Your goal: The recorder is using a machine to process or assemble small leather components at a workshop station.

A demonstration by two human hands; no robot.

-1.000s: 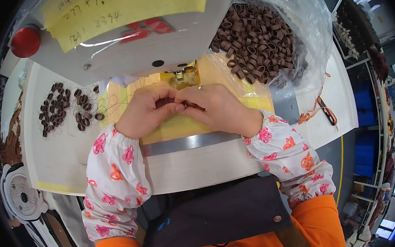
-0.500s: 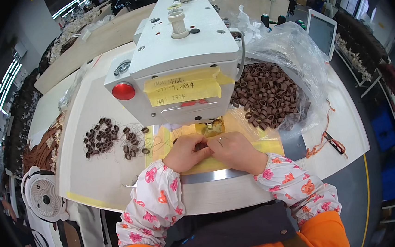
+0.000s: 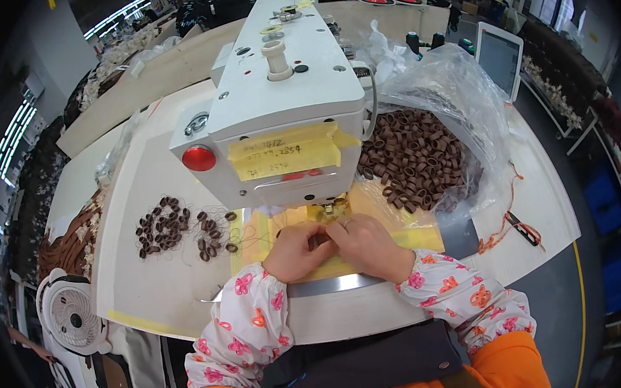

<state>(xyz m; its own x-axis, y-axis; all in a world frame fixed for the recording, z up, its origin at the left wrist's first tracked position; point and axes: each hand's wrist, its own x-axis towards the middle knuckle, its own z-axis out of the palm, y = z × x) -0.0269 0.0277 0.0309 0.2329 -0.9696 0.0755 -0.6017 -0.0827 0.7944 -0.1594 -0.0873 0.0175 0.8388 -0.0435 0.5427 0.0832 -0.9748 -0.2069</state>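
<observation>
In front of the white sewing machine (image 3: 281, 94), my left hand (image 3: 297, 253) and my right hand (image 3: 368, 246) meet fingertip to fingertip. Both are closed in a pinch; a dark bit shows between them, mostly hidden by the fingers. The machine's needle area (image 3: 330, 208) lies just beyond my fingers. Left of the machine lie dark brown sewn loops (image 3: 163, 226) with trailing threads, and a smaller cluster of loops (image 3: 211, 234) nearer to me. At the right, a clear plastic bag (image 3: 489, 100) spreads open around a heap of brown rings (image 3: 413, 157).
Thread snips (image 3: 523, 230) with an orange cord lie on the table's right side. A tablet-like screen (image 3: 498, 59) stands at the back right, near dark thread cones (image 3: 437, 39). A white fan (image 3: 72, 315) sits by the left edge, and brown strips (image 3: 77, 245) hang there.
My hands stay together by the needle area, with the fingers slightly shifted. The whole view has tilted a little; the heaps of loops and rings look the same.
</observation>
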